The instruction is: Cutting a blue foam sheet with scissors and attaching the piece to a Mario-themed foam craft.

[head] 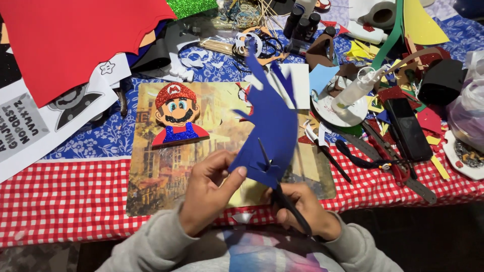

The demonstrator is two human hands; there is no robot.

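Left hand (206,194) pinches lower edge of blue foam sheet (269,128), thumb on top, fingers closed on it. Sheet stands up over picture placemat (166,166). Right hand (302,206) closed around black scissors (282,194), blades in sheet just beside left thumb. Sheet looks light, thin, floppy, easy to tear at points; best held close beside cut line. Glitter character figure (176,113) lies beyond left hand.

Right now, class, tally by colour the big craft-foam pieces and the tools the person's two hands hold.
Blue foam sheet, held by the left hand: 1
Red foam sheet: 1
Green glitter foam sheet: 1
Yellow foam sheet: 1
Black scissors, in the right hand: 1
Total: 5
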